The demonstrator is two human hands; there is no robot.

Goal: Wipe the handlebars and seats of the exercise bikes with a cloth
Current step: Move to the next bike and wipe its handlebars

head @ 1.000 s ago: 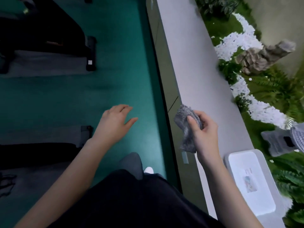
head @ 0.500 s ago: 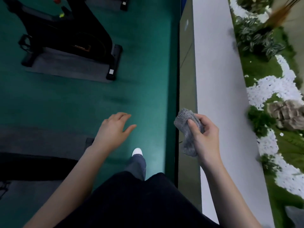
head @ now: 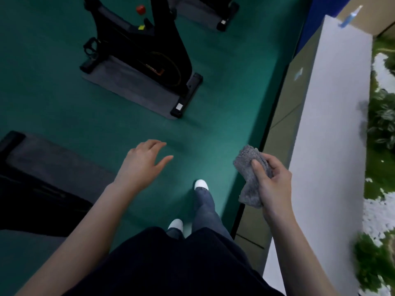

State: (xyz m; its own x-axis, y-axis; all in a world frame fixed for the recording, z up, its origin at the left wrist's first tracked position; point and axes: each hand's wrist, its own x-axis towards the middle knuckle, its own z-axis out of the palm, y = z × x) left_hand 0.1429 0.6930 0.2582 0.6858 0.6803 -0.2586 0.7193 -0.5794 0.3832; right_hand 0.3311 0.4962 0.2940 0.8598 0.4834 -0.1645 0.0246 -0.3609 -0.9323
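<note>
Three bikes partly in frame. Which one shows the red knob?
The upper-middle bike, on its grey mat: red knob on its black frame. The lower-left bike and the top-edge one show only dark parts, no knob.

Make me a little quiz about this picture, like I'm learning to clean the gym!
1. True or false: the right hand grips a grey cloth.
2. What colour is the floor? A) red B) green C) yellow
3. Fill in: the exercise bike ahead stands on a grey ____.
Key: 1 true; 2 B; 3 mat.
</note>
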